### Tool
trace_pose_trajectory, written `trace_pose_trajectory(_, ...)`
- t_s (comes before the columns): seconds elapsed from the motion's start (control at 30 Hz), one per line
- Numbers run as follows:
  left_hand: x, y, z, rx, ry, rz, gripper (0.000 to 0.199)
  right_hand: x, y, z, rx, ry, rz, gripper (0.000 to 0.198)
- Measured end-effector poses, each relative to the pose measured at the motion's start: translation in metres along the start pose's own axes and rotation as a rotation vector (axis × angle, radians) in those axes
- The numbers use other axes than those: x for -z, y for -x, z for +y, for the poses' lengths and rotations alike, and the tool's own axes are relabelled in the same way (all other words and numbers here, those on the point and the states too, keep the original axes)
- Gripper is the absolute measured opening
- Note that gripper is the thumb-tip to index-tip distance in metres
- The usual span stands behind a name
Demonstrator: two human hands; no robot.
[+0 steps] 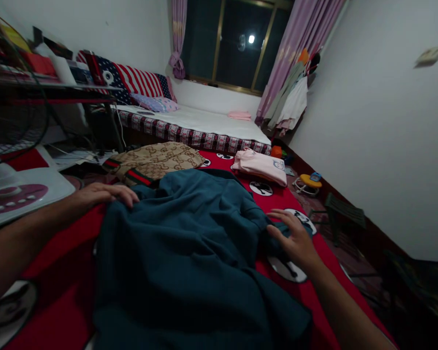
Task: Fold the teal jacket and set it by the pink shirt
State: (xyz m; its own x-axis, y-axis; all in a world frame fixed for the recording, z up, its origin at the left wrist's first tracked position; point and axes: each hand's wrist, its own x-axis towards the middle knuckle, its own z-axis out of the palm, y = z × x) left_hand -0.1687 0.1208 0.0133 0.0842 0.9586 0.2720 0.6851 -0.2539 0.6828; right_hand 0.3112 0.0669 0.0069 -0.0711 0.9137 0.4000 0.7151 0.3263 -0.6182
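A dark teal garment (200,228), shirt- or jacket-like, lies rumpled and spread over a red cloth with round black-and-white prints (65,262). My left hand (111,193) rests on its upper left edge, fingers stretched over the fabric; the thumb is mostly hidden. At the right side, my right hand (295,238) hovers at or just touches the sleeve, with thumb and fingers apart. Beyond the garment lies a tan patterned item with green-and-red stripes (160,158). A folded pink garment (261,166) is on the red cloth farther back.
A bed with a white sheet (204,121) stands below the window. At left are a cluttered desk (58,90) and a white-and-pink plastic appliance (20,199). Along the right wall stand a yellow stool (310,181) and a dark green folding stool (345,209). Clothes (292,104) hang by the curtain.
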Motion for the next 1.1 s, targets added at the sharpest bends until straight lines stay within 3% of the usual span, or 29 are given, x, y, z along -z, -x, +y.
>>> trace_pose_trajectory(0.07, 0.001, -0.017, 0.008, 0.069, 0.161, -0.045, 0.060, -0.015, -0.018, 0.013, -0.111, 0.074, 0.042, 0.058)
trace_pose_trajectory(0.13, -0.006, -0.033, 0.017, 0.097, 0.151, -0.133, 0.059, -0.037, -0.028, 0.018, -0.199, 0.059, -0.047, 0.070)
trace_pose_trajectory(0.27, -0.040, -0.051, 0.030, -0.033, -0.125, -0.173, 0.075, -0.064, -0.029, 0.018, -0.076, 0.050, -0.210, 0.056)
trace_pose_trajectory(0.37, -0.058, -0.052, 0.030, -0.121, -0.173, -0.169, 0.071, -0.039, -0.036, 0.029, -0.066, 0.023, -0.176, 0.043)
trace_pose_trajectory(0.43, -0.062, -0.052, 0.027, -0.145, -0.164, -0.160, 0.067, -0.008, -0.050, 0.044, -0.140, 0.049, -0.015, 0.039)
trace_pose_trajectory(0.5, -0.063, -0.053, 0.023, -0.130, -0.149, -0.146, 0.067, 0.022, -0.067, 0.060, -0.189, 0.204, 0.245, 0.039)
trace_pose_trajectory(0.6, -0.069, -0.063, 0.018, -0.058, -0.142, -0.136, 0.067, 0.039, -0.088, 0.073, -0.215, 0.544, 0.352, 0.040)
trace_pose_trajectory(0.7, -0.082, -0.078, 0.016, 0.022, -0.198, -0.104, 0.073, 0.020, -0.102, 0.064, -0.154, 0.672, 0.274, 0.041)
trace_pose_trajectory(0.83, -0.103, -0.094, 0.024, 0.100, -0.291, -0.083, 0.090, -0.025, -0.118, 0.045, -0.150, 0.556, 0.103, 0.048)
trace_pose_trajectory(1.0, -0.131, -0.088, 0.041, 0.102, -0.423, -0.205, 0.094, -0.061, -0.127, 0.049, -0.349, 0.572, -0.185, 0.109)
trace_pose_trajectory(1.1, -0.146, -0.079, 0.044, -0.007, -0.428, -0.258, 0.090, -0.070, -0.125, 0.049, -0.331, 0.651, -0.279, 0.097)
